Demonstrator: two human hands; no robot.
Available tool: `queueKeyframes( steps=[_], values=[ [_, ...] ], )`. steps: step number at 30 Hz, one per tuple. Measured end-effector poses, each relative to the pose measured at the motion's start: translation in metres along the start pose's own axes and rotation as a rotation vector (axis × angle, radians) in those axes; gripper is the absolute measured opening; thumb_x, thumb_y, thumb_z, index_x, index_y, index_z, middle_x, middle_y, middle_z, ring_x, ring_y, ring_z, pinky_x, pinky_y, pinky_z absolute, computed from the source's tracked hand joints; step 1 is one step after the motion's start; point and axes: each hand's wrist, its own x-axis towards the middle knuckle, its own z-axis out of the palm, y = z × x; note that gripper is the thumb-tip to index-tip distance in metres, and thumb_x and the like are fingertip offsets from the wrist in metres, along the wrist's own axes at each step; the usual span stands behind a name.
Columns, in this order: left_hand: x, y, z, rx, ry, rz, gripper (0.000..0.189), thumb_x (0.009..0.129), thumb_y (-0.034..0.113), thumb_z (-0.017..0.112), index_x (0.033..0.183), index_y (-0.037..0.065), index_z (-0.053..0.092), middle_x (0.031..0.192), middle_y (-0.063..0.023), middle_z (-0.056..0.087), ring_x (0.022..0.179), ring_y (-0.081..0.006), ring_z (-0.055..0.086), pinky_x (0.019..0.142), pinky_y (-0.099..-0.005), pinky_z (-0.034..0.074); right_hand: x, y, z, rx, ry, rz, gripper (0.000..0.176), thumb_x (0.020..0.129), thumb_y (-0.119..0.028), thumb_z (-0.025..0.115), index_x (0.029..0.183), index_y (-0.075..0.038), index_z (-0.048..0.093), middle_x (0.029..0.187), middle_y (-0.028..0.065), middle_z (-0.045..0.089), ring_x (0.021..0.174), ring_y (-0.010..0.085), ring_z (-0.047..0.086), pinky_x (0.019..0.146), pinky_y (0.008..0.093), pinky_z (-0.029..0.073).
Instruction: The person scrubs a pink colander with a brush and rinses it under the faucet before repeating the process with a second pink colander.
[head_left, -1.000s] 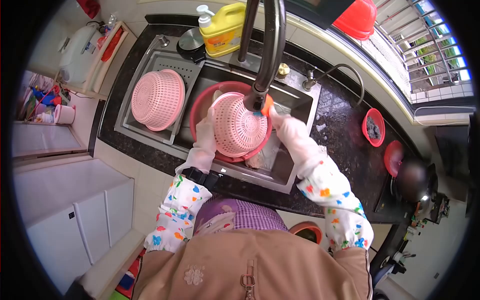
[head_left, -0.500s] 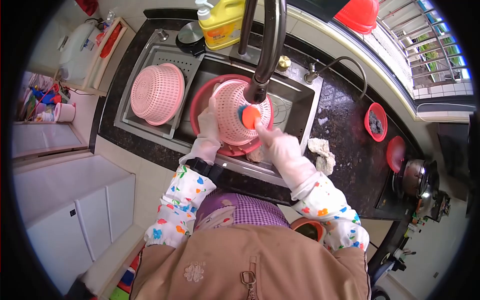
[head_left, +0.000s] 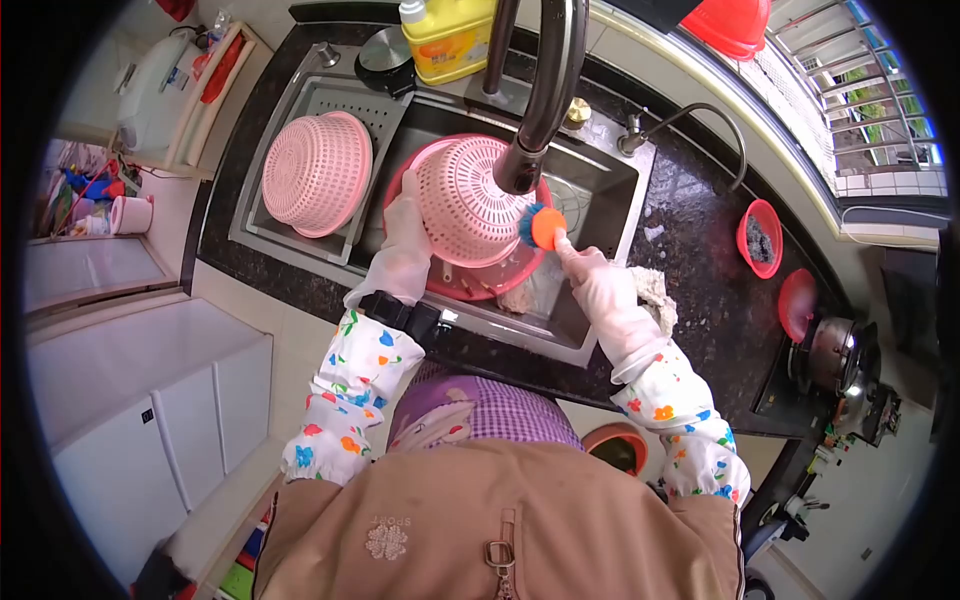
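Observation:
A pink plastic colander point(head_left: 463, 215) is held tilted over a larger red basin point(head_left: 488, 287) in the sink, its perforated bottom turned up beneath the tap point(head_left: 530, 150). My gloved left hand point(head_left: 405, 228) grips the colander's rim on the left side. In my gloved right hand point(head_left: 592, 275) is an orange scrub brush point(head_left: 545, 228) with blue bristles, right at the colander's right side. A light brown lump of cloth or sponge point(head_left: 515, 297) lies at the basin's near edge.
Another pink colander point(head_left: 318, 173) sits upside down on the left drainer. A yellow detergent jug point(head_left: 450, 45) stands behind the sink. On the right counter are a crumpled pale cloth point(head_left: 655, 297), a red bowl with a scouring pad point(head_left: 758, 240) and a second red bowl point(head_left: 797, 305).
The brush has moved right, from the middle of the colander to its right side. The colander has shifted slightly up and left and turned in my left hand.

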Motion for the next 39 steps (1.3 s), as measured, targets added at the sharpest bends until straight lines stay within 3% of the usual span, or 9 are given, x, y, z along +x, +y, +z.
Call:
queueKeyframes(
  steps=[2, 6, 12, 19, 24, 30, 32, 35, 39],
  values=[
    [-0.002, 0.024, -0.005, -1.141, -0.053, -0.532, 0.055, 0.099, 0.043, 0.04, 0.118, -0.007, 0.055, 0.111, -0.0116, 0.064, 0.096, -0.0203, 0.061, 0.082, -0.0323, 0.048, 0.0, -0.007, 0.014, 0.078, 0.028, 0.01, 0.05, 0.091, -0.019, 0.051, 0.138, -0.034, 0.042, 0.086, 0.0126, 0.063, 0.074, 0.032, 0.065, 0.063, 0.0407, 0.05],
    [-0.002, -0.005, 0.016, -0.709, -0.08, -0.38, 0.057, 0.099, 0.045, 0.039, 0.118, -0.006, 0.057, 0.112, -0.0127, 0.064, 0.096, -0.0207, 0.061, 0.082, -0.0334, 0.048, 0.004, -0.033, 0.016, 0.024, -0.182, 0.161, 0.059, 0.087, -0.013, 0.055, 0.139, -0.036, 0.04, 0.091, 0.0122, 0.063, 0.081, 0.0304, 0.065, 0.069, 0.0366, 0.051],
    [-0.015, 0.004, 0.026, -0.988, -0.01, -0.612, 0.063, 0.096, 0.051, 0.041, 0.114, -0.008, 0.059, 0.105, -0.0114, 0.065, 0.085, -0.0203, 0.062, 0.078, -0.0329, 0.048, -0.008, -0.046, -0.011, -0.065, -0.154, -0.086, 0.063, 0.087, -0.012, 0.051, 0.142, -0.036, 0.032, 0.092, 0.0093, 0.061, 0.079, 0.0294, 0.066, 0.063, 0.0404, 0.052],
    [-0.037, 0.023, 0.022, -0.869, -0.054, -0.398, 0.053, 0.095, 0.046, 0.049, 0.11, -0.003, 0.063, 0.096, -0.0068, 0.066, 0.08, -0.0137, 0.06, 0.074, -0.0296, 0.048, 0.007, -0.058, -0.05, -0.152, -0.116, -0.162, 0.05, 0.091, -0.021, 0.049, 0.139, -0.029, 0.037, 0.086, 0.013, 0.062, 0.074, 0.0317, 0.067, 0.062, 0.0418, 0.053],
    [-0.055, 0.02, 0.022, -1.114, -0.236, -0.313, 0.045, 0.095, 0.04, 0.055, 0.109, -0.002, 0.064, 0.096, -0.0052, 0.066, 0.081, -0.0109, 0.059, 0.074, -0.0281, 0.048, 0.037, -0.024, -0.059, 0.134, 0.013, 0.059, 0.026, 0.095, -0.037, 0.048, 0.098, -0.02, 0.067, 0.065, 0.0135, 0.057, 0.062, 0.0298, 0.062, 0.056, 0.0397, 0.047],
    [-0.058, 0.007, 0.012, -1.014, -0.183, -0.39, 0.049, 0.097, 0.042, 0.05, 0.113, -0.003, 0.062, 0.101, -0.0058, 0.066, 0.087, -0.0132, 0.061, 0.08, -0.028, 0.048, 0.042, 0.031, -0.026, 0.333, 0.036, 0.098, 0.033, 0.096, -0.036, 0.053, 0.081, -0.009, 0.065, 0.055, 0.0066, 0.044, 0.052, 0.0187, 0.045, 0.052, 0.0341, 0.039],
    [-0.049, 0.003, 0.01, -1.365, -0.139, -0.434, 0.054, 0.098, 0.045, 0.045, 0.118, -0.003, 0.059, 0.109, -0.0067, 0.064, 0.093, -0.0159, 0.06, 0.083, -0.0307, 0.047, 0.034, 0.04, -0.004, 0.602, 0.181, 0.07, 0.039, 0.095, -0.037, 0.055, 0.076, -0.004, 0.062, 0.056, 0.0021, 0.038, 0.054, 0.0111, 0.04, 0.052, 0.0307, 0.037],
    [-0.04, -0.001, -0.001, -1.227, -0.114, -0.492, 0.057, 0.098, 0.047, 0.041, 0.123, -0.003, 0.055, 0.116, -0.0083, 0.062, 0.1, -0.0187, 0.06, 0.088, -0.0335, 0.047, 0.003, 0.005, -0.015, 0.573, -0.048, 0.288, 0.026, 0.095, -0.027, 0.059, 0.087, -0.004, 0.07, 0.057, 0.0007, 0.04, 0.057, 0.0085, 0.039, 0.056, 0.0263, 0.039],
    [-0.034, 0.031, -0.004, -1.348, 0.04, -0.694, 0.061, 0.097, 0.049, 0.041, 0.125, -0.004, 0.051, 0.118, -0.0121, 0.061, 0.105, -0.0224, 0.059, 0.091, -0.036, 0.048, -0.02, -0.025, 0.0, 0.47, 0.047, 0.111, 0.022, 0.094, -0.017, 0.058, 0.114, -0.02, 0.067, 0.063, 0.01, 0.055, 0.055, 0.0165, 0.047, 0.058, 0.0305, 0.044]
  ],
)
